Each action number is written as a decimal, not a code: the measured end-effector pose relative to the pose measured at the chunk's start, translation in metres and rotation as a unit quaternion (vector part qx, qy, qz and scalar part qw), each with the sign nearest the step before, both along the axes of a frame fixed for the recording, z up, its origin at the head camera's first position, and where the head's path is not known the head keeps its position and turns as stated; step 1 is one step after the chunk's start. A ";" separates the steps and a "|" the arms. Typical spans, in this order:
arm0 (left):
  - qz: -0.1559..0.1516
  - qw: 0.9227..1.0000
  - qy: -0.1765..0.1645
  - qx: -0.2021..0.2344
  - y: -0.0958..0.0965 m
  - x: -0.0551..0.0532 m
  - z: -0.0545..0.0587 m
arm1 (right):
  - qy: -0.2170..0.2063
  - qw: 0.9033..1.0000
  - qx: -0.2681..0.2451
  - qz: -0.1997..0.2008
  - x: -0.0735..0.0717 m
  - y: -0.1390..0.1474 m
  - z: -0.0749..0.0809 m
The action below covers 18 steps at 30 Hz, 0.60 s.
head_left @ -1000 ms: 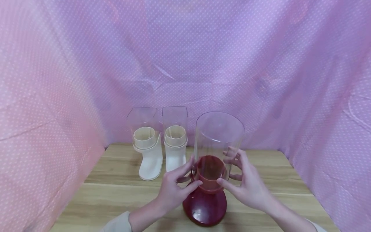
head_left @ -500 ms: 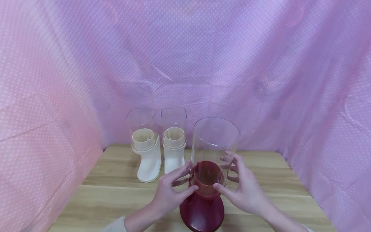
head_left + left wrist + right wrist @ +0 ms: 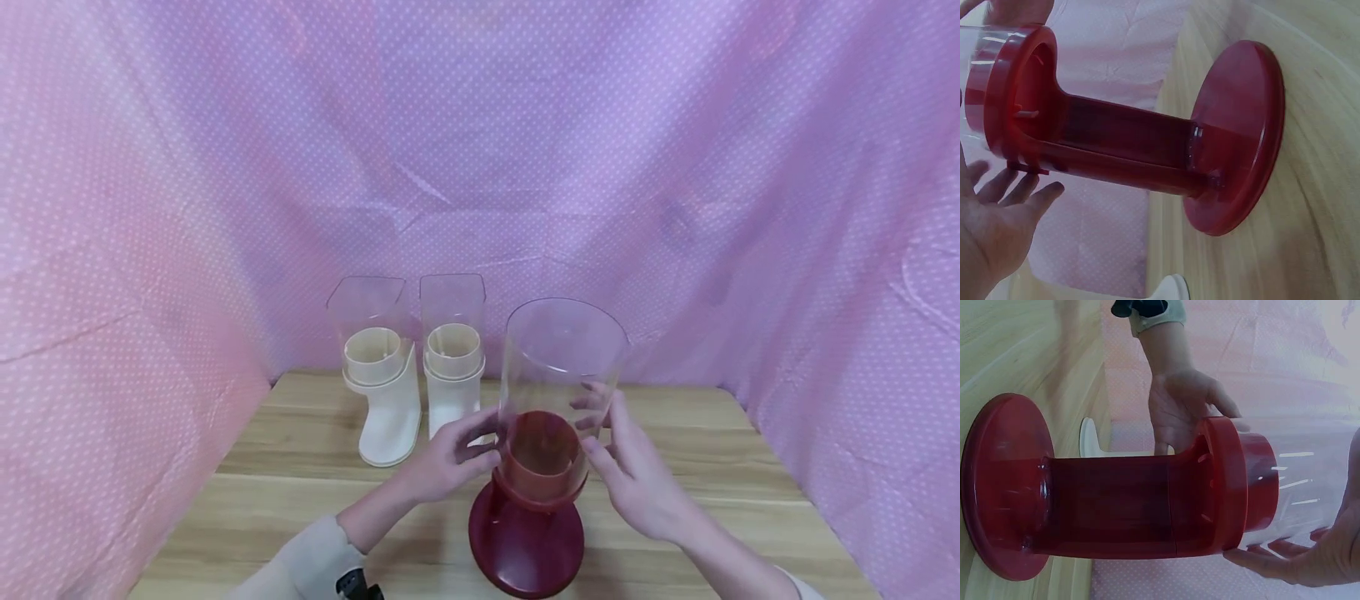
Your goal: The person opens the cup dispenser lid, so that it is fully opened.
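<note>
A clear cylinder (image 3: pixel 562 358) stands upright on the ring of a red stand (image 3: pixel 525 550), around the stand's short red collar. My left hand (image 3: pixel 446 462) is at the left side, its fingers loosely extended near the ring, thumb apart from it; whether the fingertips touch is unclear. In the left wrist view those fingers (image 3: pixel 1019 190) lie beside the ring, pinching nothing. On the right, my right hand (image 3: pixel 637 475) holds the cylinder's lower wall, fingers behind it and thumb toward the front. The right wrist view has this hand (image 3: pixel 1329 556) against the clear wall.
Two cream stands, one at left (image 3: pixel 390 425) and one beside it (image 3: pixel 453 404), carry clear square-topped containers behind the left hand. All stand on a wooden table (image 3: pixel 285 500). Pink dotted cloth (image 3: pixel 480 150) encloses the back and sides.
My left hand has drawn its thumb back from the cylinder's front and moved slightly left. The right thumb has shifted right and upward. The cylinder and stand stay nearly in place.
</note>
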<state>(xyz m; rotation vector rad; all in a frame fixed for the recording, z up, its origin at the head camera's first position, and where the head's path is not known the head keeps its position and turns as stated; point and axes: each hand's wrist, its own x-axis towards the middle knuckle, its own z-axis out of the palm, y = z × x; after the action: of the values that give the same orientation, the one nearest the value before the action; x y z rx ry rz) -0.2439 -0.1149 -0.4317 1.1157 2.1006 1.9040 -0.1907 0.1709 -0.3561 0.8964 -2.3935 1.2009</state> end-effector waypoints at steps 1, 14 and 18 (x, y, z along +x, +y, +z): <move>0.000 1.000 -0.004 0.001 0.001 0.000 -0.001 | 0.002 1.000 -0.003 0.005 -0.001 0.000 -0.001; 0.071 0.996 0.006 0.052 0.003 0.021 -0.009 | -0.069 0.988 -0.056 0.123 -0.018 0.009 -0.007; 0.021 0.998 -0.002 0.052 -0.001 0.010 -0.010 | -0.046 0.993 -0.057 0.090 -0.014 0.008 -0.008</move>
<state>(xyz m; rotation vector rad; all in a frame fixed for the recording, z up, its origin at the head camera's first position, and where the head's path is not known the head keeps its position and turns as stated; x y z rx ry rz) -0.2340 -0.1158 -0.4419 1.0939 2.0607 2.0556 -0.2044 0.1790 -0.3637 1.0609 -2.3252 1.4598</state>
